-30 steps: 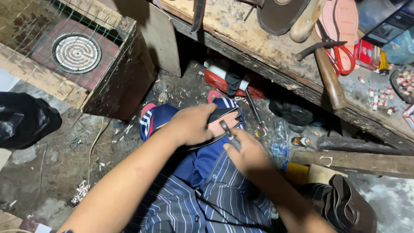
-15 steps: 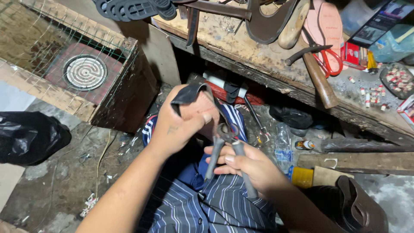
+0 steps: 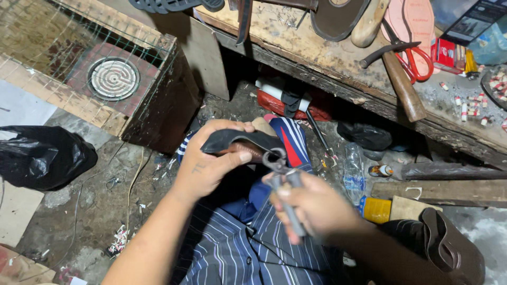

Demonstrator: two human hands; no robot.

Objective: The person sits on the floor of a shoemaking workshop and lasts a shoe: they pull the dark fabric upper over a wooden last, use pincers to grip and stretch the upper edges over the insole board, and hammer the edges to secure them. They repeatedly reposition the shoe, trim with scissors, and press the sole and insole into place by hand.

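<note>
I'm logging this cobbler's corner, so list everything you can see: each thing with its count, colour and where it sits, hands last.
shoe piece: one, black, curved, gripped in the left hand over the lap
pincers: one pair, grey metal, in the right hand, head at the shoe piece's edge
workbench: one, worn wood, across the top
hammer: one, wooden handle, on the bench at right
scissors: one pair, red handles, beside the hammer
shoe sole: one, dark, top of the bench
crate: one, wood and wire mesh, upper left
round coil plate: one, grey, inside the crate
plastic bag: one, black, on the floor at left
plastic bottle: one, clear, lying under the bench
left hand: one, holding the shoe piece
right hand: one, closed on the pincers
</note>
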